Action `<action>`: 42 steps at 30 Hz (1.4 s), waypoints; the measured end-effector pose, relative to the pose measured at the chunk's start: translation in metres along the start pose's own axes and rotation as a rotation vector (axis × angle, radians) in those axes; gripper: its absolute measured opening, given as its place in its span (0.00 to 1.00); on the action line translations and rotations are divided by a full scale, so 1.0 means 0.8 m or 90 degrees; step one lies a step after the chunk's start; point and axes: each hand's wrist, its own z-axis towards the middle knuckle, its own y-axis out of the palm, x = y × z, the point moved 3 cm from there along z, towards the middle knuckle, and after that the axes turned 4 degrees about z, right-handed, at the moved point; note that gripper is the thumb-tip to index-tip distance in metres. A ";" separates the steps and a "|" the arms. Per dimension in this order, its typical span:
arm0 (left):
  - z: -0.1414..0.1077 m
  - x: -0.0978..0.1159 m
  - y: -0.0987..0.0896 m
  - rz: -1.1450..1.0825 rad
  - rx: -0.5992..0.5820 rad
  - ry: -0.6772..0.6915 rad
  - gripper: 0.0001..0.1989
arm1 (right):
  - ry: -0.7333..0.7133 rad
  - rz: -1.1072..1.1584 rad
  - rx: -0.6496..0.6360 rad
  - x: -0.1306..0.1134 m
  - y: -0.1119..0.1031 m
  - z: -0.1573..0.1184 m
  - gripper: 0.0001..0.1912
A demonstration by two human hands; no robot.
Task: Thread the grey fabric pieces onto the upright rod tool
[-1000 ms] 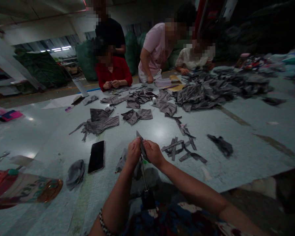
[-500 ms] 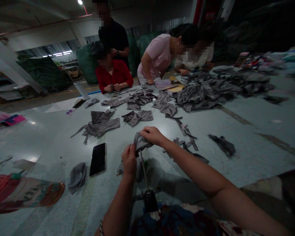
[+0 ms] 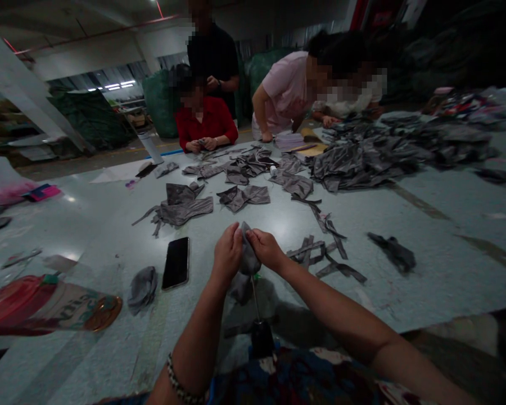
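Observation:
Between my two hands is a small grey fabric piece (image 3: pixel 249 256), its top drawn to a point. My left hand (image 3: pixel 229 250) grips its left side, and my right hand (image 3: pixel 265 247) pinches the right side with the thumb on the cloth. Just below the cloth rises a thin metal rod (image 3: pixel 255 298) from a black base (image 3: pixel 262 339) near my body; whether the rod's tip enters the cloth is hidden. Another bunched grey cloth (image 3: pixel 240 288) lies behind the rod, partly covered by my left hand.
A phone (image 3: pixel 176 263), a crumpled grey cloth (image 3: pixel 142 288) and a red-lidded plastic jar (image 3: pixel 63 306) lie to the left. Grey fabric pieces (image 3: pixel 185 205) and strips (image 3: pixel 324 256) spread ahead, with a large fabric heap (image 3: pixel 362 160) at back right. Several people are around the table's far side.
My hands have come closer together around the grey cloth, which now stands more upright and pointed. My right hand has moved down. The whole view has shifted slightly.

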 end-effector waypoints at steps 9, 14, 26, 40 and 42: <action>0.013 -0.007 0.030 -0.200 0.018 -0.043 0.14 | 0.023 0.096 0.033 0.009 0.011 0.004 0.21; 0.017 -0.009 0.038 -0.320 0.000 -0.092 0.14 | 0.033 0.095 0.049 0.004 0.005 0.002 0.21; 0.015 -0.002 0.036 -0.407 -0.012 -0.142 0.15 | 0.040 0.113 0.059 0.006 0.008 0.004 0.22; 0.006 -0.007 0.043 -0.433 0.002 -0.154 0.17 | 0.033 0.131 0.051 0.010 0.012 -0.005 0.22; 0.007 -0.008 0.042 -0.427 -0.002 -0.153 0.16 | 0.029 0.110 0.046 0.009 0.012 -0.004 0.22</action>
